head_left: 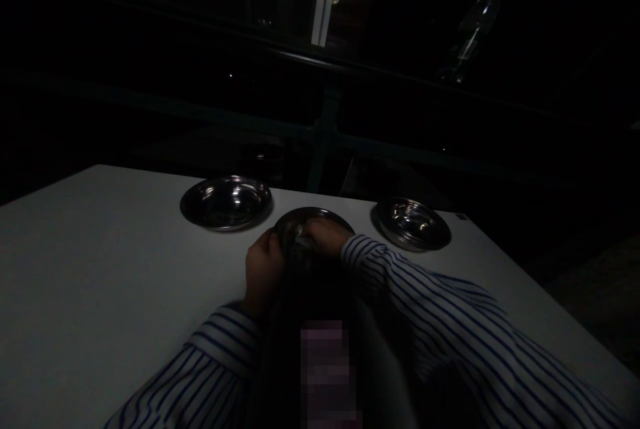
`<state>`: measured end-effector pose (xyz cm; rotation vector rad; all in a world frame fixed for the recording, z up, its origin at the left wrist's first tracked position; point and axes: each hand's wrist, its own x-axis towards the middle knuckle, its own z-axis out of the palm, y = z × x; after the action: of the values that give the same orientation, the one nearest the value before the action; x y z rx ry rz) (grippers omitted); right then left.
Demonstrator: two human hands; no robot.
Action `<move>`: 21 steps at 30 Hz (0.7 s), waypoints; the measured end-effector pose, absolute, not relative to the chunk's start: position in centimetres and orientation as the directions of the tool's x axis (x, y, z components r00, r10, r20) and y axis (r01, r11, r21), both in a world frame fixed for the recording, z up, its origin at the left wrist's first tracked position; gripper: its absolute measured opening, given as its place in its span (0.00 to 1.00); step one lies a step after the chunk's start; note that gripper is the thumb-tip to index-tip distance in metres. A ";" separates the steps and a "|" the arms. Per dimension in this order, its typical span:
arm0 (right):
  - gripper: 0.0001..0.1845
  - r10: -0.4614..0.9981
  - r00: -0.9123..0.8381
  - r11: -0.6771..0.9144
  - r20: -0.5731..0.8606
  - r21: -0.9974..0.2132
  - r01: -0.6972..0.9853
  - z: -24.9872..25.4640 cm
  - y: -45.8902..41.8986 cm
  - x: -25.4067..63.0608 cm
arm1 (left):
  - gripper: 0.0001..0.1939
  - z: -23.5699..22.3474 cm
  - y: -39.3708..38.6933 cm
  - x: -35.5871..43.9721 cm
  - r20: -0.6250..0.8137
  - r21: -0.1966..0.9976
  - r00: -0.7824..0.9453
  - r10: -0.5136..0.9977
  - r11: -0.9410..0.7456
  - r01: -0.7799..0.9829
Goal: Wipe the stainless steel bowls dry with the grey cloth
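Observation:
A shiny metal bowl (316, 211) sits in front of me on the white table, its near part lost in dark shadow. My left hand (264, 267) is closed at the bowl's left edge, thumb up along the rim. Over the bowl's inside, my right hand (326, 235) is closed around something small and pale; darkness and blur keep me from making out what it is. Striped blue-and-white sleeves cover both forearms.
Another shallow metal bowl (225, 203) stands on the white table (125, 262) to the left, and stacked-looking metal bowls (414, 223) stand near the right back edge. Beyond, on a dark surface, is a clear bottle (475, 29) with a pale cap.

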<state>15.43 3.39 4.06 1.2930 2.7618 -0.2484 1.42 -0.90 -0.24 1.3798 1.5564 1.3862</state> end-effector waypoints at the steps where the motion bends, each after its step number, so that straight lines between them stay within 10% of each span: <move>1: 0.11 0.761 -0.632 0.625 -0.148 -0.096 0.775 4.2 3.3 15.3 | 0.18 -0.2 -1.0 1.4 0.172 0.952 -0.262 0.950 -0.092 0.293; 21: 0.13 0.774 -0.620 0.621 -0.126 -0.042 0.783 4.1 3.9 14.1 | 0.18 0.2 -1.1 1.4 0.160 0.954 -0.263 0.951 -0.080 0.290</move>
<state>14.06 3.93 4.14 1.3208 2.7416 -0.1409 1.38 -1.10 0.20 1.3622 1.5781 1.3731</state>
